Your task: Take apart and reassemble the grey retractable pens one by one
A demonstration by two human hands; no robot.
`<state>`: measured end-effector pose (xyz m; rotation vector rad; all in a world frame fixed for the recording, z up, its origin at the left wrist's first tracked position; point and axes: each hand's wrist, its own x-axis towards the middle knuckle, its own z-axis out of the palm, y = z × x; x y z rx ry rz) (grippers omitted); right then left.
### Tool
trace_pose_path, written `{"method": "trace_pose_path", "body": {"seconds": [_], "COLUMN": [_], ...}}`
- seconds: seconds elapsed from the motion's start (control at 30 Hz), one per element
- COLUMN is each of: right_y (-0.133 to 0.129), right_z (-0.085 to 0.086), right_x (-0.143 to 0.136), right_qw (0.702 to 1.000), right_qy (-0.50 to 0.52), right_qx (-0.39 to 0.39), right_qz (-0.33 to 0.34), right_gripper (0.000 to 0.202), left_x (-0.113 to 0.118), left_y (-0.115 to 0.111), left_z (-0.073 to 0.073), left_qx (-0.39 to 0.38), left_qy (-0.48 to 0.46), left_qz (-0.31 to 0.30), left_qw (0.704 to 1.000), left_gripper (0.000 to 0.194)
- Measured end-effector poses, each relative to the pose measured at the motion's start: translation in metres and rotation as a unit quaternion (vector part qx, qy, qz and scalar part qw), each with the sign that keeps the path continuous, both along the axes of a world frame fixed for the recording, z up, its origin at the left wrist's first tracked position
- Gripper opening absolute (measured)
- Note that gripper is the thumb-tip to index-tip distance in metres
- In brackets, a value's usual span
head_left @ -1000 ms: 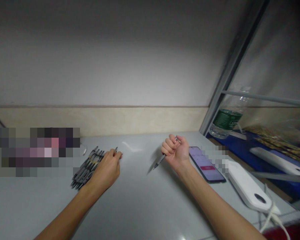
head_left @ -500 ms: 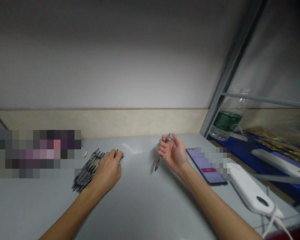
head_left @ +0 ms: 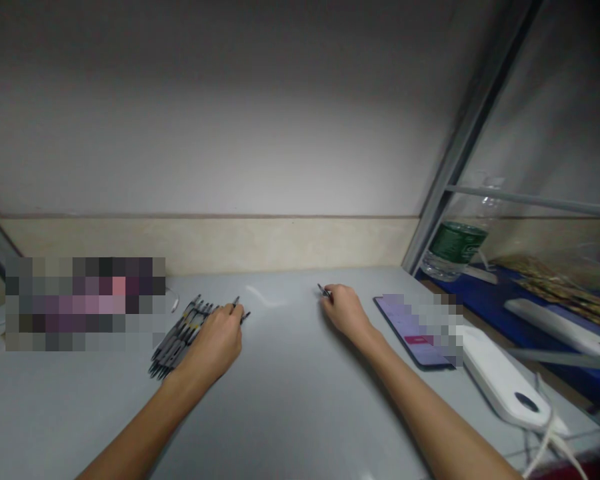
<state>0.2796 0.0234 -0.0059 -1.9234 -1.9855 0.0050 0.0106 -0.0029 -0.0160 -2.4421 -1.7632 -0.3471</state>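
Observation:
My left hand (head_left: 219, 337) rests palm down on the grey table (head_left: 280, 400), its fingers lying over the near end of a row of several dark pens (head_left: 180, 330). Two pen tips stick out past the fingertips. My right hand (head_left: 344, 311) is lowered onto the table, knuckles up, closed around a single dark pen (head_left: 323, 290). Only the end of that pen shows, poking out to the left past the fingers. The two hands are about a hand's width apart.
A phone (head_left: 409, 323) with a lit screen lies right of my right hand, and a white device (head_left: 500, 380) with a cable beyond it. A green-labelled water bottle (head_left: 453, 245) stands behind a metal frame post (head_left: 460, 140). A blurred patch covers the far left.
My right hand, raised with the pen pointing down, has turned over and dropped to the table, the pen now nearly hidden under it. My left hand stayed on the pens.

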Motion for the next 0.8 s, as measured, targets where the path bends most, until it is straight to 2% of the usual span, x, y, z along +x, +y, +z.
{"method": "trace_pose_path", "body": {"seconds": [0.23,0.43,0.8], "right_y": [0.006,0.003,-0.002], "right_z": [-0.01,-0.007,0.0], "right_x": [0.007,0.004,0.006], "right_qw": [0.996,0.994,0.99], "right_qy": [-0.057,-0.073,-0.096], "right_qx": [-0.036,-0.054,-0.072], "right_qz": [-0.055,-0.062,-0.073], "right_gripper": [0.019,0.022,0.029], "left_x": [0.003,0.01,0.011], "left_y": [-0.004,-0.008,-0.01], "left_z": [0.003,0.007,0.011], "left_qx": [-0.005,0.011,0.031], "left_qy": [-0.048,-0.107,-0.171], "left_qz": [-0.025,-0.081,-0.11], "left_qw": [0.999,0.991,0.979], "left_gripper": [0.022,0.026,0.027]}}
